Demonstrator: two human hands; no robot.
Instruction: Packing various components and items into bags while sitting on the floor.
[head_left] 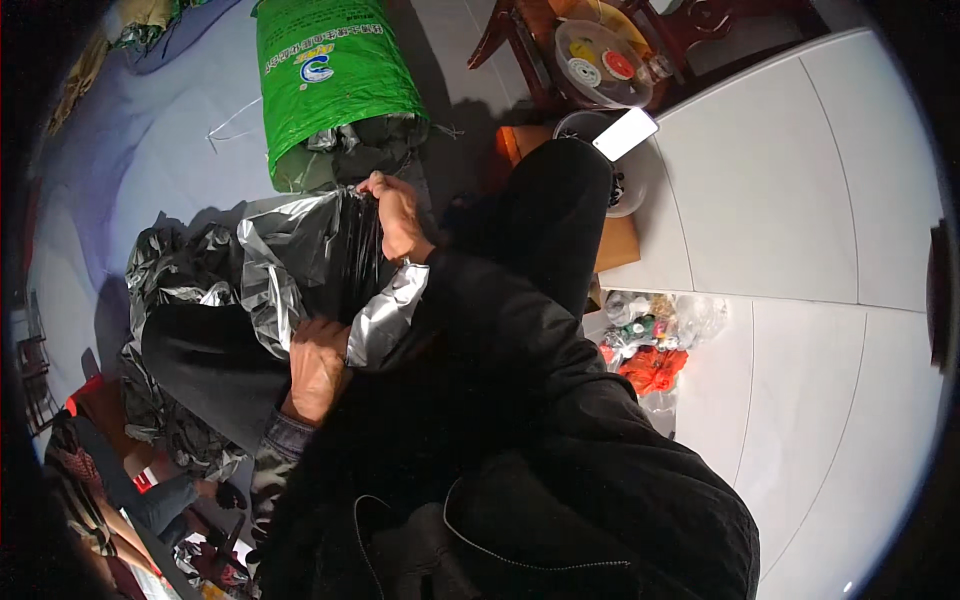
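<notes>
A large crumpled bag of black and silver plastic (270, 270) lies across my lap and to my left. My left hand (318, 368) grips a fold of it near its lower edge. Farther from me, my right hand (398, 215) pinches the bag's upper edge, fingers closed on the plastic. Both forearms are in dark sleeves, and my dark trouser leg (550, 220) stretches away to the right of the hands.
A green woven sack (330, 70) stuffed with dark plastic stands beyond the bag. A wooden stool holds a clear bowl (600, 62) of small items. A phone (625, 133) rests on a white container. Small wrappers and orange plastic (652, 345) lie on the white tiled floor (800, 200).
</notes>
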